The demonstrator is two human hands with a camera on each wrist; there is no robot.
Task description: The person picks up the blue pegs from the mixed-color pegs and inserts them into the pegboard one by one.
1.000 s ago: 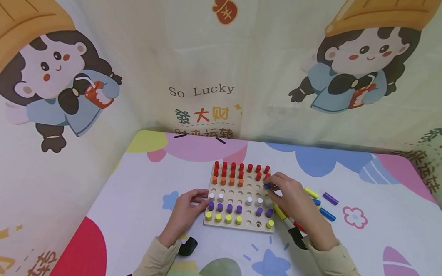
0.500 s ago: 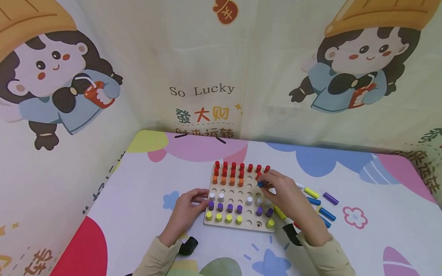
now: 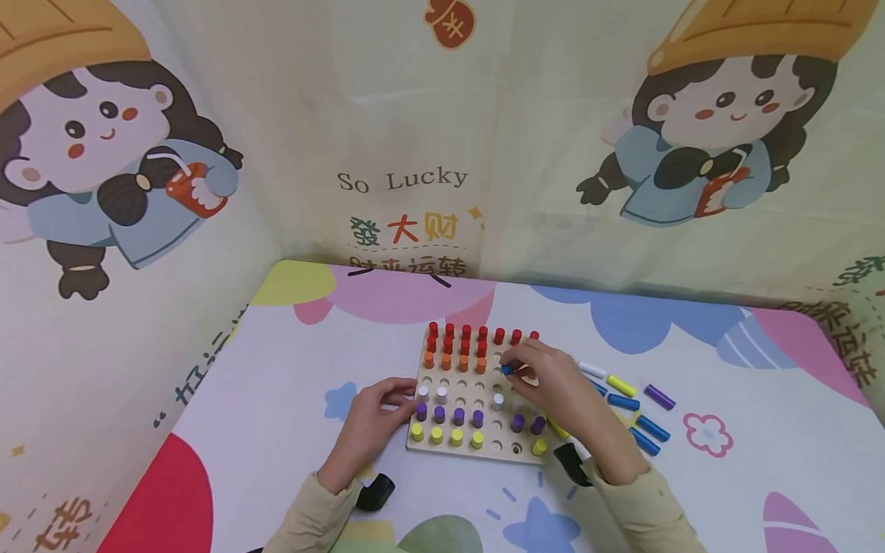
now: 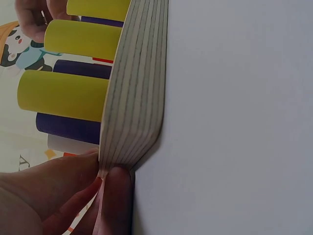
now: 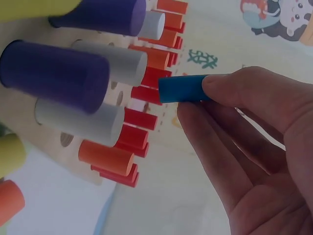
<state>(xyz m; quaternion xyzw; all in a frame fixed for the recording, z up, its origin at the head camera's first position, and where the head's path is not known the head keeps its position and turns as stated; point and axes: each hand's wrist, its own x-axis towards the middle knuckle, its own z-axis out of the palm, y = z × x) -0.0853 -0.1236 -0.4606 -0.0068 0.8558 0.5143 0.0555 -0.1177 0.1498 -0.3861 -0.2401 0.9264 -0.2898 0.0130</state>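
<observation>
A wooden pegboard (image 3: 448, 451) carries rows of coloured pegs: red at the back, then orange, white, purple and yellow at the front. My left hand (image 3: 375, 419) grips the board's left edge; in the left wrist view the thumb lies at the top face and a finger against the layered side. Between thumb and fingertips my right hand (image 3: 560, 387) pinches a blue peg (image 5: 181, 89). That peg is held above the right half of the board, in front of the red pegs. The right hand hides part of the board's right side.
Loose pegs lie right of the board: a purple one (image 3: 660, 396), a yellow one (image 3: 621, 386), a white one (image 3: 592, 369) and several blue ones (image 3: 653, 428). Black wrist straps show at both wrists. A printed cloth (image 3: 414, 100) hangs behind the table.
My right hand has moved left across the board with the blue peg, uncovering more of the loose pegs on the right. The left hand stays at the board's edge.
</observation>
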